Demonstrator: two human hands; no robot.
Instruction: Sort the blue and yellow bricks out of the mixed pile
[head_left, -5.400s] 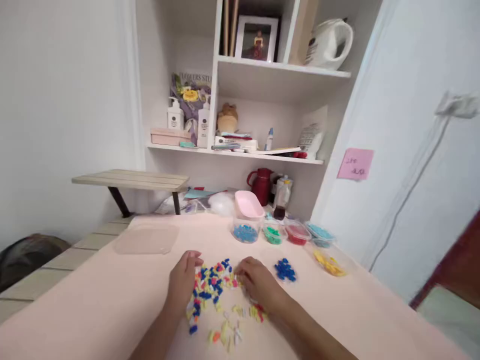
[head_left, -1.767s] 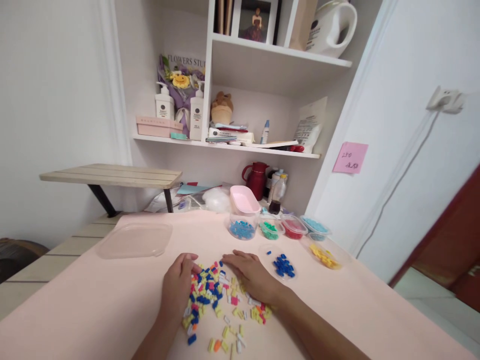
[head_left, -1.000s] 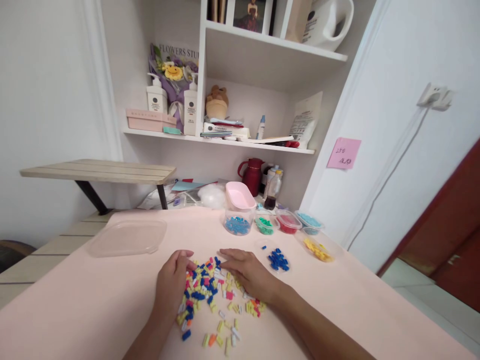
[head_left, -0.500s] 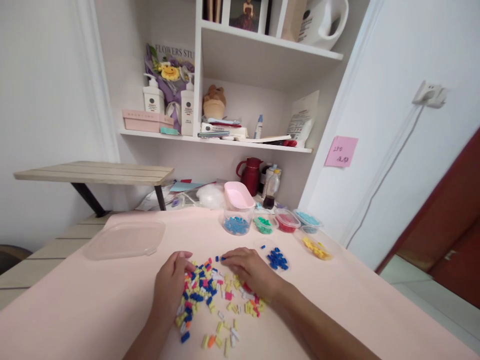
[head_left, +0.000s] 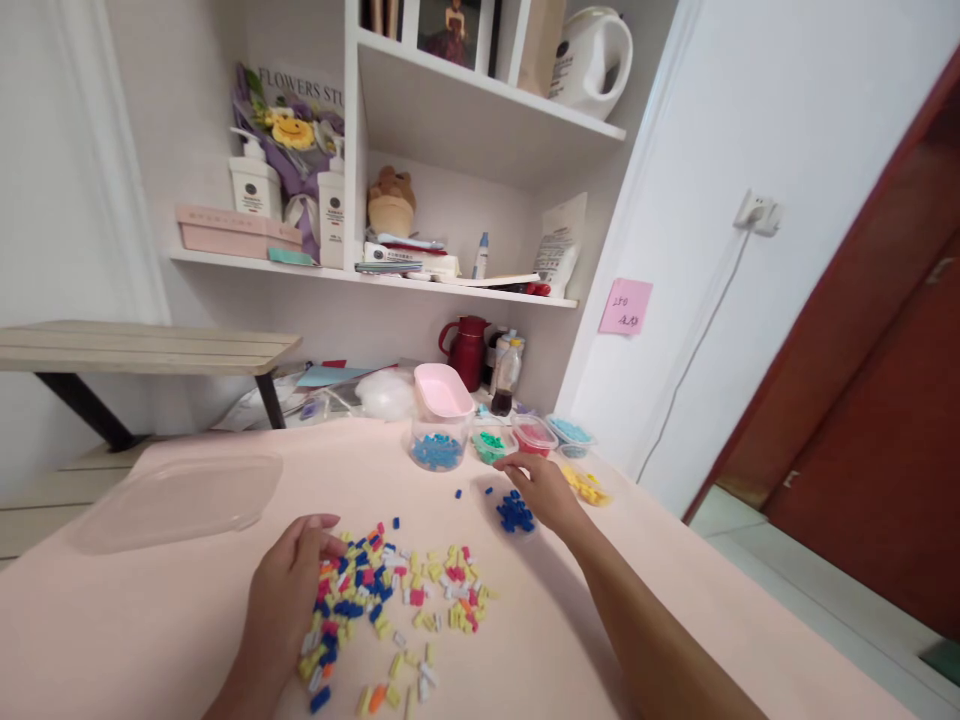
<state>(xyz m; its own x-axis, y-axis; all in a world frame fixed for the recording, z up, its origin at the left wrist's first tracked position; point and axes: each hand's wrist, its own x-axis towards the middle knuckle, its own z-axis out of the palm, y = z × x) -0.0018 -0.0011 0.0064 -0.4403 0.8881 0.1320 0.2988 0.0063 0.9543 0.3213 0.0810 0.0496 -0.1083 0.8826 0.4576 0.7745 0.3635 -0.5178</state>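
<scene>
My left hand (head_left: 289, 575) rests on the table at the left edge of a loose heap of small plastic blocks (head_left: 360, 580) in dark blue, yellow, white, pink and orange. Its fingers are loosely curved and apart, with nothing seen between them. My right hand (head_left: 541, 488) is raised at the far side, over the edge of a clear dish of dark blue blocks (head_left: 514, 512). Its thumb and fingertips come together near the green blocks' tub; whatever they hold, if anything, is hidden. Single dark blue blocks (head_left: 458, 494) lie between heap and dish.
At the back stand a clear tub of blue blocks (head_left: 438, 452), a pink box (head_left: 444, 390) and small tubs of green (head_left: 491, 446), red (head_left: 533, 434), light blue (head_left: 570, 431) and yellow blocks (head_left: 585, 486). A clear lid (head_left: 180, 500) lies left. Shelves rise behind.
My right hand has left the heap's far edge and moved right and away, to the dish. One dark blue block now lies farther right on the table. The view has turned right.
</scene>
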